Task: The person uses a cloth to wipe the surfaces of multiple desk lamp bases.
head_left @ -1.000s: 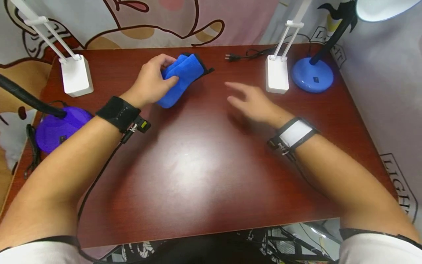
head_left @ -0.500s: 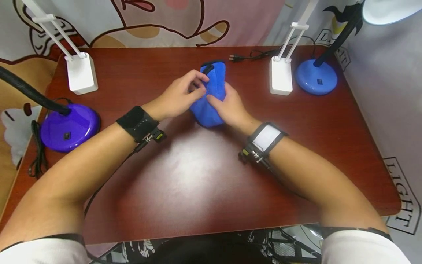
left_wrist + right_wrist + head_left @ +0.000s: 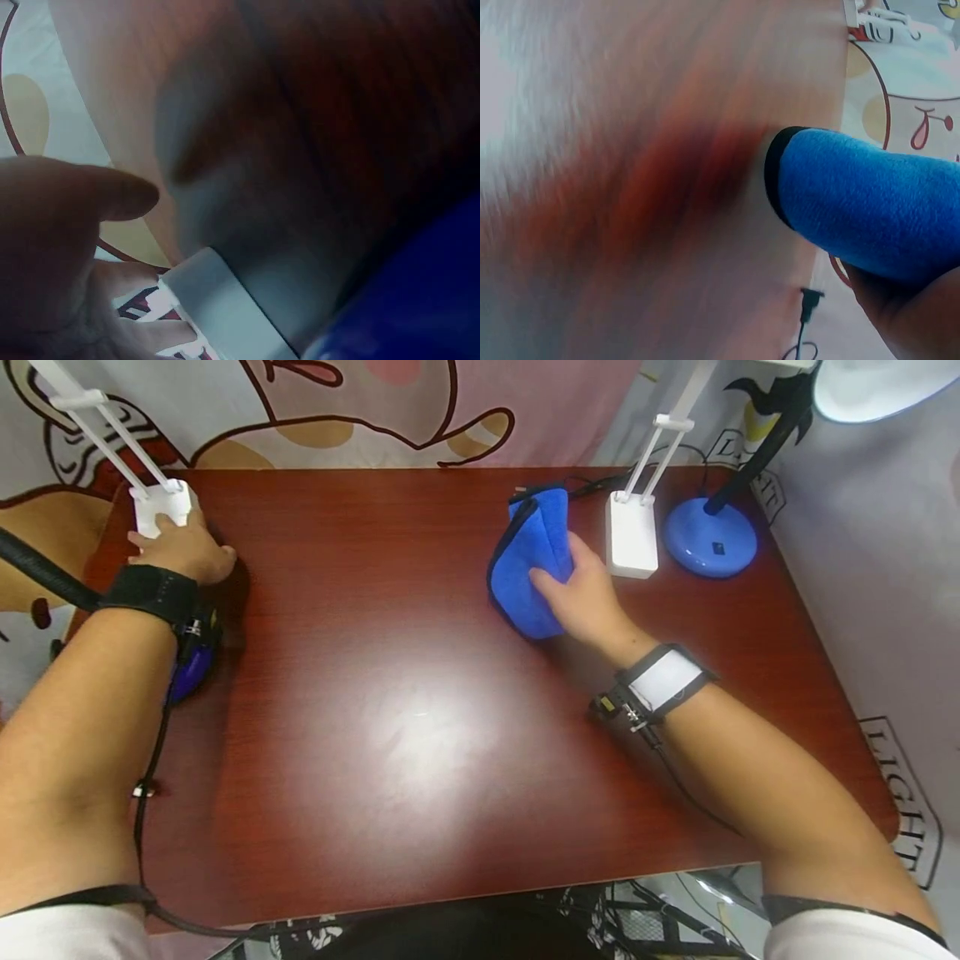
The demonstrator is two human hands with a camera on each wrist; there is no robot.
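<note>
My right hand (image 3: 596, 602) grips a folded blue cloth (image 3: 532, 568) with black edging, the thumb on its near face and the fingers behind it. In the right wrist view the cloth's rounded, black-edged fold (image 3: 870, 202) shows above the table. At the far left, my left hand (image 3: 178, 552) reaches over the white base (image 3: 165, 500) of a desk lamp, with its fingers across the base's near part. The left wrist view shows the thumb standing apart and straight fingers close beside the white base (image 3: 225, 300).
A purple lamp base (image 3: 193, 670) sits partly hidden under the left wrist. Right of the cloth stand a second white lamp (image 3: 632, 539) and a blue-based lamp (image 3: 708, 539). A black cable with a plug (image 3: 808, 304) lies by the table's (image 3: 360, 652) back edge.
Both hands met on the cloth half a second ago. The left hand has since let go and moved left to the white lamp; the right hand has carried the cloth right.
</note>
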